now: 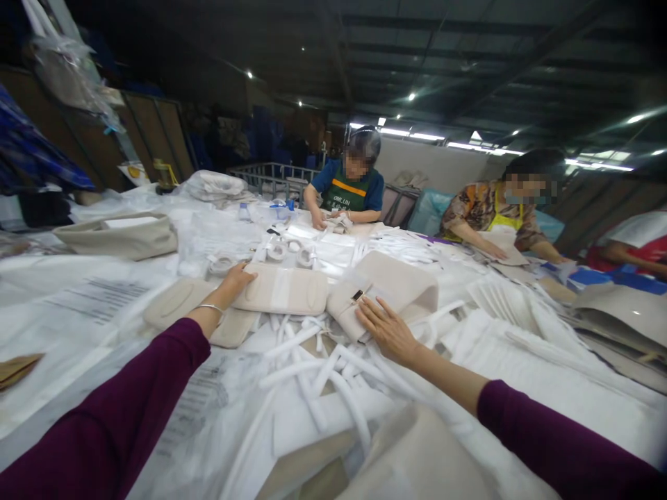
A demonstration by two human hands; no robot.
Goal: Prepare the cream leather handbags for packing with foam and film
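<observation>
The left hand (234,281) is resting on the end of a beige padded panel (281,290), its fingers slightly apart and clamping nothing, with a thin metal bangle (211,307) circling the wrist. The right hand (388,330) is lying open on a second beige padded panel (401,288), its fingers spread just beside a small metal buckle (357,296). These panels are lying side by side near the middle of the white-covered worktop (62,361). A third panel with an oval recess (177,302) is sitting beneath the left wrist. White straps (313,368) are sprawling towards the near edge, while rolls of white tape (276,251) are standing just beyond the panels. Across the far edge, a co-worker in a green apron (347,198) and another in a floral top (484,215) are handling pieces.
</observation>
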